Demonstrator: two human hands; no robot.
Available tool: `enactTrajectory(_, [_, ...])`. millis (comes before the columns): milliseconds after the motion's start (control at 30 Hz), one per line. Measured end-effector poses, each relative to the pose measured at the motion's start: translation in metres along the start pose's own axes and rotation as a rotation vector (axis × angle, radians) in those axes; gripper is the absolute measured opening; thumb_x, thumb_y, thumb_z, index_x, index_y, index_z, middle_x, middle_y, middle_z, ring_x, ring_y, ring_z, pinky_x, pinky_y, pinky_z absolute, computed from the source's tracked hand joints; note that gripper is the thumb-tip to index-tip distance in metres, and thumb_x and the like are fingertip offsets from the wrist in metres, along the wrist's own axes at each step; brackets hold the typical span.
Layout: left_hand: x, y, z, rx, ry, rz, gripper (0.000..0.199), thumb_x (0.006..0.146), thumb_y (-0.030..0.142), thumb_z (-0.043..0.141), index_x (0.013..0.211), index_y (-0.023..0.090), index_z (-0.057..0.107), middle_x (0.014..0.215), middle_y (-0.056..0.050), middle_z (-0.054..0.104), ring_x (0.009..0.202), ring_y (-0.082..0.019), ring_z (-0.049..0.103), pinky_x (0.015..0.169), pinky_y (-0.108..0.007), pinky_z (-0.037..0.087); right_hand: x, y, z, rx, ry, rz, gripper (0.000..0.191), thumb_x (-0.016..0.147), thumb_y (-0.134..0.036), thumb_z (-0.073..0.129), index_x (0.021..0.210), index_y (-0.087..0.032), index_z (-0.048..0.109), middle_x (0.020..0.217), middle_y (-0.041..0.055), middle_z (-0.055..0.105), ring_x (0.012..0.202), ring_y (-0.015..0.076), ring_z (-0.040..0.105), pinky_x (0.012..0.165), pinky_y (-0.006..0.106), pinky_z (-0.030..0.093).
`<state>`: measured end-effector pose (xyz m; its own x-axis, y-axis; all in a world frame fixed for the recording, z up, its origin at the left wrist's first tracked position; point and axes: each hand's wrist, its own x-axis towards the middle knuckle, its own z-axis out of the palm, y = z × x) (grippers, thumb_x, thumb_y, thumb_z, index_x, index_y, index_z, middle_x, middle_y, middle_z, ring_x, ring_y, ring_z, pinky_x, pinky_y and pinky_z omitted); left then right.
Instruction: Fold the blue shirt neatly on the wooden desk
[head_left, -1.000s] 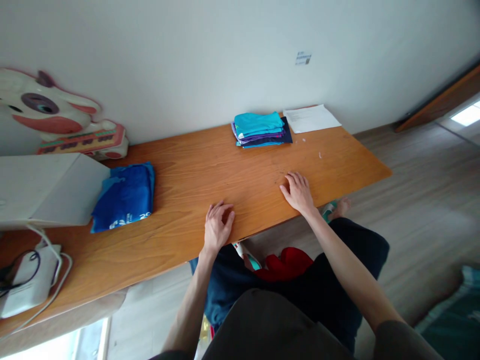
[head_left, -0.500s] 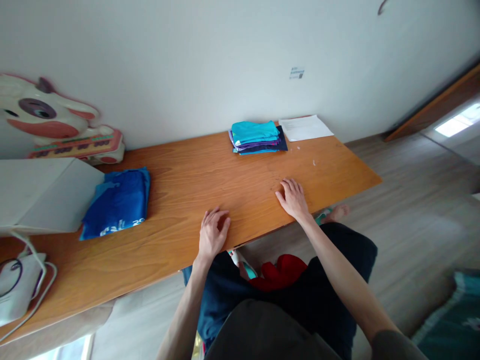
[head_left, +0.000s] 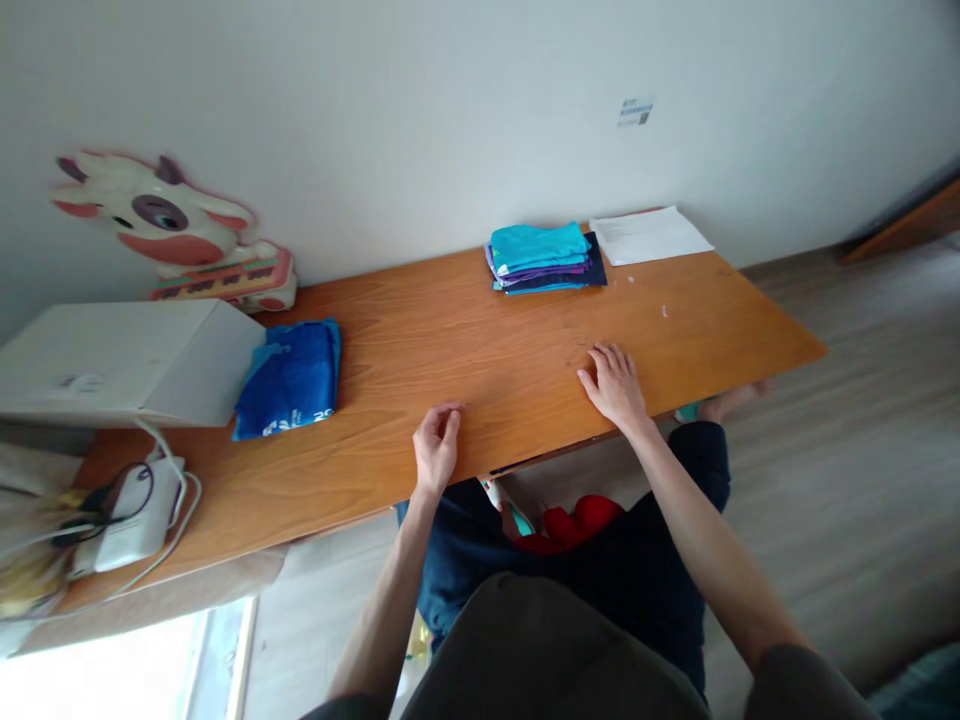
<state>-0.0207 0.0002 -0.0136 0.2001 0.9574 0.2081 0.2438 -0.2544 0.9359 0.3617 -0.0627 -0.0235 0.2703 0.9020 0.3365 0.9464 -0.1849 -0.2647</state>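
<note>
Two hands on the table [head_left: 480, 330] | right hand [head_left: 616, 385] flat, fingers spread, empty | left hand [head_left: 436, 448] loosely curled at the near edge, gripping nothing | folded stack of clothes [head_left: 541, 258] well beyond the right hand, paper sheet [head_left: 649, 235] beside it | blue bag [head_left: 291, 378] far left of the left hand, against a white box [head_left: 127, 362].
</note>
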Motion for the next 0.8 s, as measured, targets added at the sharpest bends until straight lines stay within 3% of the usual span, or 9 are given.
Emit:
enactTrajectory(267, [0.002,0.002,0.003,-0.063,0.106,-0.019,0.029,0.107,0.05,0.058,0.109,0.023,0.069,0.114,-0.011,0.077,0.113,-0.027,0.074,0.107,-0.046,0.059,-0.002,0.004,0.002,0.019,0.039,-0.024,0.06,0.108,-0.05,0.041,0.155,-0.013,0.052,0.163,0.0201,0.052,0.156,0.0407,0.038,0.127,0.068,0.027])
enactTrajectory(400, [0.0,0.003,0.007,-0.074,0.142,-0.021,0.031,0.105,0.052,0.06,0.115,0.023,0.065,0.117,-0.012,0.076,0.113,-0.027,0.074,0.105,-0.046,0.06,-0.001,0.006,0.003,0.02,0.044,-0.045,0.063,0.107,-0.053,0.042,0.155,-0.013,0.053,0.163,0.0205,0.051,0.156,0.0421,0.039,0.127,0.07,0.027])
enactTrajectory(500, [-0.004,0.004,-0.001,0.005,0.174,0.013,0.03,0.107,0.049,0.057,0.119,0.023,0.064,0.12,-0.012,0.076,0.115,-0.028,0.074,0.104,-0.047,0.06,-0.001,0.005,0.0,0.007,0.038,-0.043,0.065,0.106,-0.055,0.043,0.156,-0.014,0.052,0.164,0.0195,0.051,0.156,0.0422,0.039,0.126,0.07,0.029])
enactTrajectory(567, [-0.001,0.003,-0.021,0.183,0.206,0.066,0.025,0.108,0.044,0.055,0.119,0.025,0.066,0.121,-0.011,0.076,0.116,-0.029,0.073,0.105,-0.05,0.059,-0.002,0.006,-0.001,0.0,0.027,-0.035,0.067,0.105,-0.055,0.041,0.159,-0.016,0.05,0.165,0.018,0.051,0.157,0.0421,0.038,0.127,0.07,0.029])
enactTrajectory(667, [0.016,-0.006,-0.072,0.54,0.264,0.148,0.023,0.105,0.036,0.057,0.124,0.029,0.068,0.124,-0.011,0.075,0.121,-0.034,0.069,0.11,-0.058,0.053,-0.004,0.012,0.006,0.013,0.032,-0.03,0.072,0.103,-0.058,0.037,0.163,-0.019,0.048,0.167,0.0153,0.048,0.159,0.0419,0.036,0.128,0.069,0.029])
enactTrajectory(800, [0.051,-0.03,-0.152,0.78,0.384,0.114,0.05,0.095,0.032,0.064,0.144,0.025,0.061,0.15,-0.016,0.063,0.149,-0.04,0.05,0.123,-0.068,0.038,-0.003,0.022,0.023,0.07,0.095,-0.029,0.079,0.099,-0.064,0.036,0.169,-0.027,0.04,0.17,0.0109,0.046,0.16,0.0416,0.035,0.129,0.072,0.028])
